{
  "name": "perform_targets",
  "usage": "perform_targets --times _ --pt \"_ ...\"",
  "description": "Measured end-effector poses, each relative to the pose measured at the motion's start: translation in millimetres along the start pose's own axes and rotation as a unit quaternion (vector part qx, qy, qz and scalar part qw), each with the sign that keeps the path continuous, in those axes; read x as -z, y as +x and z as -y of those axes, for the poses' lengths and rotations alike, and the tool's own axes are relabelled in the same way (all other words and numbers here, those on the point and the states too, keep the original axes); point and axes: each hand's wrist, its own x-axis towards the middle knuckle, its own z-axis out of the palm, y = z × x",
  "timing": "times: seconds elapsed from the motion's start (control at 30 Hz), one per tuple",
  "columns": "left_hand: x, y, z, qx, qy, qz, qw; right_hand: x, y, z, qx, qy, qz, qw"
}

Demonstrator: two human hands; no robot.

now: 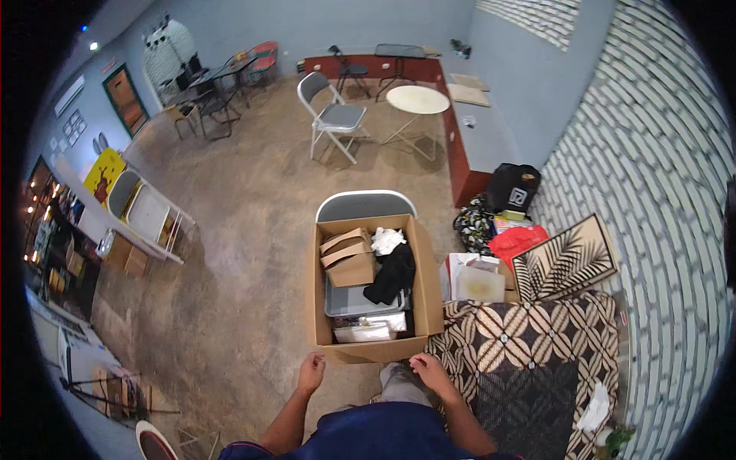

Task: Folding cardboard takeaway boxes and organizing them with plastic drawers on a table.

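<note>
An open cardboard box [430, 287] stands before me on a folding chair [366, 206], whose grey backrest shows behind it. In the box are smaller brown cardboard boxes [351, 270], a crumpled white item [387, 240], a black cloth [391, 276], a grey plastic tray [345, 302] and clear-wrapped packets [368, 330]. My left hand [312, 370] is just off the box's near left corner, fingers curled, with nothing visible in it. My right hand [425, 368] is by the near right corner, fingers bent; whether it touches the box I cannot tell.
To the right are a patterned mat [535, 328], a framed leaf picture [566, 259], a red bag [517, 241], a black backpack [513, 187] and a white container [480, 284]. Farther off stand a grey folding chair [339, 117] and a round white table [418, 100]. Folded chairs [149, 213] lean at left.
</note>
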Motion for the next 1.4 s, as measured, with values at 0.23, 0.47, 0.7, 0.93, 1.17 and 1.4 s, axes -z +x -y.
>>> perform_targets --times 0.23,0.47,0.7,0.93,1.17,1.4 --pt "-47.0 41.3 -37.3 0.032 -0.006 0.075 0.997 -15.7 128.8 -9.0 -0.101 0.042 0.119 0.987" --pt "-64.9 128.8 -28.1 0.065 0.011 0.052 0.996 6.3 260.9 -38.0 -0.228 0.021 0.118 0.966" --pt "-58.1 209.9 -21.5 0.407 -0.269 -0.001 0.873 -30.0 315.9 -0.2 -0.272 0.121 0.009 0.955" --pt "-71.0 311.6 -43.8 0.384 -0.405 0.045 0.829 -68.2 406.0 51.1 -0.191 -0.006 -0.105 0.976" --pt "-87.4 340.3 -4.3 0.394 -0.453 -0.025 0.799 -106.1 430.3 38.2 -0.19 0.211 -0.067 0.957" --pt "-77.2 289.9 -20.1 0.308 -0.474 -0.009 0.825 -115.1 373.3 39.1 -0.142 0.261 -0.105 0.949"
